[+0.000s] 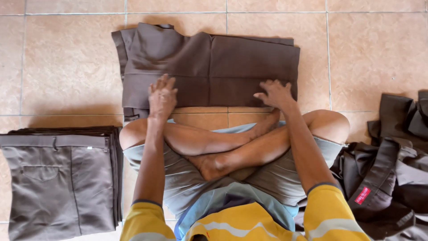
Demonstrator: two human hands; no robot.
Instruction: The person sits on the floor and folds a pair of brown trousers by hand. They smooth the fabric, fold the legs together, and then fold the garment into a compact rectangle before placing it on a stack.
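Observation:
A folded pair of brown trousers (209, 67) lies flat on the tiled floor in front of my crossed legs. My left hand (161, 96) presses flat on its near left part, fingers together and pointing away. My right hand (275, 93) rests on its near right edge, fingers spread and bent onto the cloth. Neither hand grips anything.
A neat stack of folded brown trousers (58, 178) sits on the floor at my left. A loose heap of unfolded brown garments (392, 174) with a red label lies at my right. Beige floor tiles (67, 58) surround everything.

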